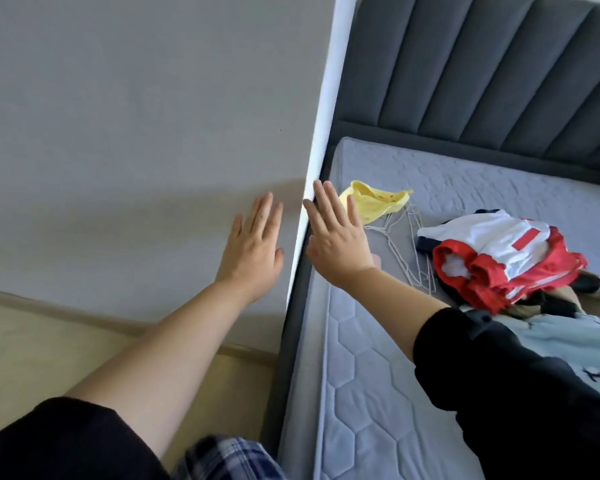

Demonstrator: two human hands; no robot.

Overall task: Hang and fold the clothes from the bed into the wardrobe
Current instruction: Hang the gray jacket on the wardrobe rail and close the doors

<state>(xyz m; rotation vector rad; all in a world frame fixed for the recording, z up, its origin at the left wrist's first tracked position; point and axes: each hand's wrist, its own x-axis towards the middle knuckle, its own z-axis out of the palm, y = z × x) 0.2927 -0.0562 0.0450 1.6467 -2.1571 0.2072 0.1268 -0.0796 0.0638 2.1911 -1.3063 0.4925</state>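
Note:
My left hand (255, 245) lies flat with straight fingers on the grey wardrobe door (146, 133). Just right of the door's white edge (321, 133), my right hand (336, 242) is spread open, its fingertips touching that edge. On the bed's mattress (378, 393) behind my right hand lies a yellow garment (374, 200). Several white wire hangers (407, 247) lie beside it. Further right sits a pile of clothes topped by a red and white garment (499, 258), with a light blue garment (568, 344) below it.
The dark grey padded headboard (482, 74) rises at the back. The bed's dark frame (291, 341) runs close along the door's edge. Beige floor (32, 358) and a skirting strip show at the lower left.

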